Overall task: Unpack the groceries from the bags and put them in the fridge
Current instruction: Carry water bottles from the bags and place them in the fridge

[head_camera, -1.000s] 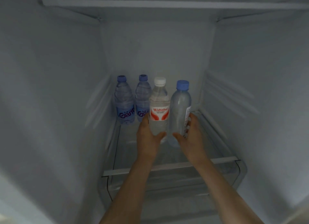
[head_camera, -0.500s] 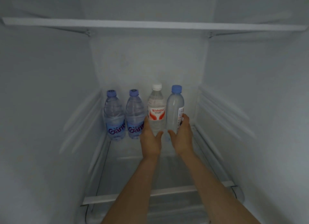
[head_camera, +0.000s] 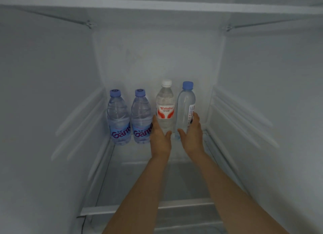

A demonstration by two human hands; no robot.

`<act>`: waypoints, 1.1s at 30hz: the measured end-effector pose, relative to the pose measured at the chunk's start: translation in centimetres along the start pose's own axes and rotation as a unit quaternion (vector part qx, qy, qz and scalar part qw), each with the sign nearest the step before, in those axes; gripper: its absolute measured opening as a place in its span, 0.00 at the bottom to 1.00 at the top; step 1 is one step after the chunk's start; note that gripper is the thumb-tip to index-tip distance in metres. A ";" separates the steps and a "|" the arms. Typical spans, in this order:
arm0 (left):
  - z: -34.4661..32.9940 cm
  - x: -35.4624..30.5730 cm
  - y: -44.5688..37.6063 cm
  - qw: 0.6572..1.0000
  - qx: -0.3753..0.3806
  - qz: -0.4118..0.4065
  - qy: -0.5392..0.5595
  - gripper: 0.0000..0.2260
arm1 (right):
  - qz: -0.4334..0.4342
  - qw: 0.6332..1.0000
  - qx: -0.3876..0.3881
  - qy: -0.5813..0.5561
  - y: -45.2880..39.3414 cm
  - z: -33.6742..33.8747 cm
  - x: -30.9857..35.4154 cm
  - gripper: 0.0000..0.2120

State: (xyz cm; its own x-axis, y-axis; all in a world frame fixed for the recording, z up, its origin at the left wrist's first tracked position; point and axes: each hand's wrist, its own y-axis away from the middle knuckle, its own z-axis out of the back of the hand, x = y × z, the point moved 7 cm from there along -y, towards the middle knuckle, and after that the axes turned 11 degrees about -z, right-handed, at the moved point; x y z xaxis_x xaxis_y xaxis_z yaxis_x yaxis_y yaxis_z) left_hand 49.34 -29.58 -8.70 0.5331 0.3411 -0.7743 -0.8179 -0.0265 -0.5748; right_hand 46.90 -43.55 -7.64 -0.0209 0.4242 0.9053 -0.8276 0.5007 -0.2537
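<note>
Wahaha bottle point(head_camera: 165, 109) at glass shelf point(head_camera: 111, 181) rear, left hand point(head_camera: 160, 139) fingers wrapped on it. Right hand point(head_camera: 191, 136) grips blue-cap bottle point(head_camera: 185, 109) just right. 2 Ganten bottles point(head_camera: 129, 118) left, placed. Bags unseen; remainder unknown.

Blue caps on three bottles point(head_camera: 118, 118) — white cap, red-and-white label on one point(head_camera: 165, 109).

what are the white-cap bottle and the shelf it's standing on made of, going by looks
White-cap bottle: clear, glossy thin plastic, probably; the fridge's back wall shows through it, with a printed red-and-white label and an opaque white cap. Shelf: looks like clear glass or hard plastic, smooth, with a pale strip along its front edge.
</note>
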 end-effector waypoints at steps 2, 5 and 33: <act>-0.3 0.2 -0.2 1.000 0.003 0.006 -0.010 0.36 | -0.001 1.000 0.001 -0.003 0.1 0.0 -0.2 0.38; -0.3 0.3 -0.2 1.000 0.005 0.017 -0.022 0.37 | -0.018 1.000 0.007 -0.008 0.3 0.2 -0.7 0.34; 13.6 -9.7 25.7 0.968 0.227 -0.076 0.076 0.12 | 0.027 0.991 -0.102 0.086 35.7 10.9 -0.7 0.14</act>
State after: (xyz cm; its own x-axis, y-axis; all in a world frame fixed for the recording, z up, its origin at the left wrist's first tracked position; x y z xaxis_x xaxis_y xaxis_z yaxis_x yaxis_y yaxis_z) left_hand 20.18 -20.81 -12.40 0.6523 0.1659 -0.7396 -0.7201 0.4403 -0.5363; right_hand 11.26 -34.15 -13.62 0.0480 0.5678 0.8217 -0.6977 0.6078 -0.3793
